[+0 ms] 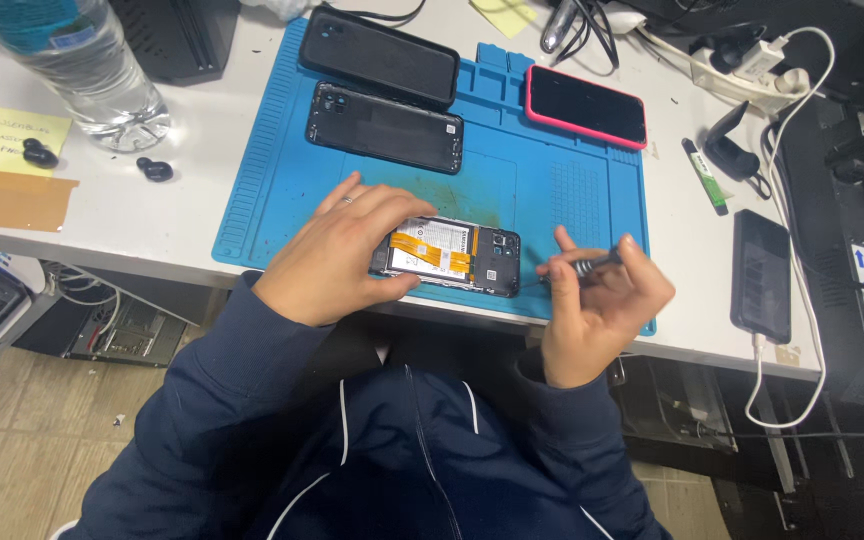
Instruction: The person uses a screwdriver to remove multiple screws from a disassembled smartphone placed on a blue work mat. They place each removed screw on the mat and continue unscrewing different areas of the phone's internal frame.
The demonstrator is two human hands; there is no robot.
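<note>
An opened phone (462,255) with its white battery and orange strips showing lies at the near edge of a blue work mat (512,170). My left hand (337,255) rests over the phone's left end and holds it down. My right hand (602,310) grips a small dark screwdriver (584,266), its tip pointing left at the phone's right edge. A black back cover (384,127) lies higher on the mat.
A black phone case (380,57) and a pink-cased phone (586,105) sit at the mat's far edge. A water bottle (82,60), yellow note (7,135) and earbuds (155,169) are left. A dark phone (760,275) on a white cable, a green marker (704,172) and a power strip (742,75) are right.
</note>
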